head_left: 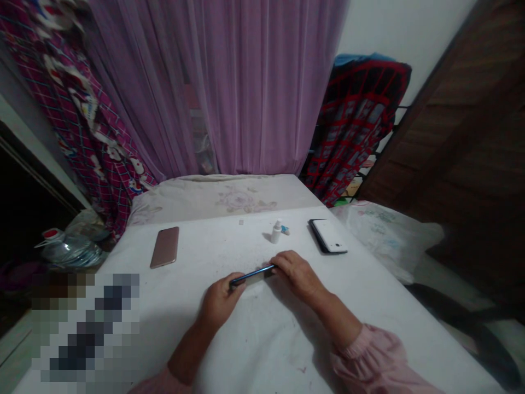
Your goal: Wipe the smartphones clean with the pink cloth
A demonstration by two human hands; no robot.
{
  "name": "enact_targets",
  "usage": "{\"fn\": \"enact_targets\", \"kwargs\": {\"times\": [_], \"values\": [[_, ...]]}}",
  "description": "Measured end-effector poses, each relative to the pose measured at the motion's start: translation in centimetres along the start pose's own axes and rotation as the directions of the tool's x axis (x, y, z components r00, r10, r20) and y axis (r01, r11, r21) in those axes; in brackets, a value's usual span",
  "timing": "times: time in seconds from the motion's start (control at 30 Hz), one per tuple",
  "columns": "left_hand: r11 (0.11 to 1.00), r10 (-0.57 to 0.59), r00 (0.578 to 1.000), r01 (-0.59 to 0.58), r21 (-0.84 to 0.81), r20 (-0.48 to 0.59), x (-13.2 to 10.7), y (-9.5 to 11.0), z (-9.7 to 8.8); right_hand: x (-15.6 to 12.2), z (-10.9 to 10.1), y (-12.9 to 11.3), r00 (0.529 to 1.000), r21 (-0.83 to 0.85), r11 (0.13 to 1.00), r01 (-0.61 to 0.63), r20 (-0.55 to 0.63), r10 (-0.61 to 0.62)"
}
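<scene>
A thin dark phone with a blue edge (257, 271) is held between both my hands, seen nearly edge-on above the white cloth. My left hand (221, 300) grips its left end, thumb and fingers closed round it. On its right end my right hand (296, 273) is closed as well. Just beyond the phone stands a small white bottle (276, 234), upright, with a small blue-and-white item (285, 230) beside it. A rose-gold phone (165, 247) lies back-up on the left. To the right, a white phone (331, 235) rests on a dark one (316, 236).
The table wears a white cloth (262, 334). A tiny pale square (241, 222) lies near its far part. Purple curtains (262, 87) hang behind. At the left stands a plastic bottle with a red cap (74, 250); a plastic bag (381, 232) sits beyond the right edge.
</scene>
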State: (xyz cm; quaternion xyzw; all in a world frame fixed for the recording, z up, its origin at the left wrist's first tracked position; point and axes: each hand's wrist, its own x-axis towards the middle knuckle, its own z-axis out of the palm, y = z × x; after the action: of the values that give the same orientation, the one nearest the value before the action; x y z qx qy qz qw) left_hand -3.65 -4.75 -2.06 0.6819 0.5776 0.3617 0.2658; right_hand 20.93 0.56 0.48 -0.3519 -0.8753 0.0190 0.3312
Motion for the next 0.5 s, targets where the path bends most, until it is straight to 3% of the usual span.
{"fn": "enact_targets", "kwargs": {"times": [0.13, 0.27, 0.3, 0.4, 0.5], "values": [[0.991, 0.125, 0.992, -0.123, 0.047, -0.035, 1.0, -1.0, 2.8, -0.8, -0.5, 1.2, 0.972, 0.112, 0.981, -0.156, -0.159, 0.173], [0.981, 0.182, 0.981, -0.177, 0.079, -0.072, 0.8, -1.8, 3.2, -1.9, 0.3, 0.2, 0.826, 0.237, 0.918, -0.319, -0.406, 0.392], [0.978, 0.198, 0.978, -0.193, 0.079, -0.069, 0.7, -1.8, 3.0, -2.1, 0.7, -0.3, 0.822, 0.213, 0.925, -0.315, -0.425, 0.378], [0.973, 0.223, 0.974, -0.220, 0.068, -0.046, 0.6, -1.6, 2.7, -2.3, 2.3, -1.6, 0.897, 0.062, 0.965, -0.254, -0.357, 0.259], [0.975, 0.216, 0.976, -0.215, 0.054, -0.023, 0.6, -1.6, 2.6, -2.4, 4.0, -2.8, 0.924, -0.041, 0.969, -0.245, -0.312, 0.221]]}}
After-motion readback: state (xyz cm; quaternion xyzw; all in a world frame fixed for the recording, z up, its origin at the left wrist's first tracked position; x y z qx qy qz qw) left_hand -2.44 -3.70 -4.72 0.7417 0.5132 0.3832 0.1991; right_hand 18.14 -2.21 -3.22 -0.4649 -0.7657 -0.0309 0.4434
